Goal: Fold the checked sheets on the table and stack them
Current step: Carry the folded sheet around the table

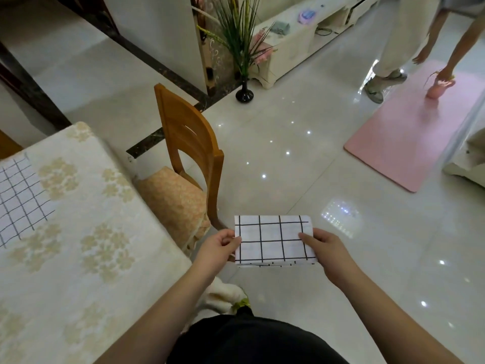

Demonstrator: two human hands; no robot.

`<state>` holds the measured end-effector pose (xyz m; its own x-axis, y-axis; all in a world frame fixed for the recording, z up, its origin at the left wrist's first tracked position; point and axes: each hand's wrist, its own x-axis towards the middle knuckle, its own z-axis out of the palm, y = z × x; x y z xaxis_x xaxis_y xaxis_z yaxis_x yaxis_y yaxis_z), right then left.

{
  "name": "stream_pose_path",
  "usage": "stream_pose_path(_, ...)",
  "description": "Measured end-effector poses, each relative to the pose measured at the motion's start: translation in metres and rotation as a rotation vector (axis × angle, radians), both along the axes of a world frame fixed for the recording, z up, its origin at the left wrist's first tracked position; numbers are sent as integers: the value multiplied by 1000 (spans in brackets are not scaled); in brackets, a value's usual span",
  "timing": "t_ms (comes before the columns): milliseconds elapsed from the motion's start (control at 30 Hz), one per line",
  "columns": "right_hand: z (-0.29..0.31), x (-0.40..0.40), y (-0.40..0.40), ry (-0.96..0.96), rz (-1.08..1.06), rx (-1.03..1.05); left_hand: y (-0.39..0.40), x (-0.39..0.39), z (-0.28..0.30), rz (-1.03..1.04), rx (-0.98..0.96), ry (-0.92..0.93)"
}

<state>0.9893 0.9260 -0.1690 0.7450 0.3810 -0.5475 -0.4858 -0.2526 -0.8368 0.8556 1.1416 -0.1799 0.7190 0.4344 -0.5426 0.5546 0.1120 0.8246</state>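
A white sheet with black checks, folded into a small thick rectangle (273, 239), hangs in the air over the floor, to the right of the table. My left hand (219, 245) pinches its left edge and my right hand (321, 245) pinches its right edge. Another checked sheet (18, 200) lies flat on the table (86, 232) at the far left, partly cut off by the frame edge. The table wears a cream cloth with a pale floral pattern.
A wooden chair (189, 143) with an orange cushion stands at the table's right side. Beyond it are a black vase with grass (244, 93), a pink mat (409, 135), and another person's legs (388, 72) at the back right. Glossy tiled floor lies below my hands.
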Motion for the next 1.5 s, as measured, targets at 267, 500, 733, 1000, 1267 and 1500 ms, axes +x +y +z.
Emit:
stream_pose_path(267, 17, 60, 41, 14, 20, 80, 51, 60, 22, -1, -52, -76)
stream_pose_path(500, 18, 144, 61, 38, 60, 111, 67, 128, 29, 57, -113, -81)
stream_pose_path(733, 6, 253, 83, 38, 176, 103, 66, 209, 27, 186, -83, -33)
stream_pose_path(1000, 15, 351, 115, -12, 351, 97, 67, 290, 50, 299, 24, -38)
stream_pose_path(1267, 9, 420, 182, -64, 418, 70, 116, 340, 38, 467, 25, -85)
stream_pose_path(1500, -4, 469, 276, -119, 477, 2, 198, 375, 8, 617, 4, -123)
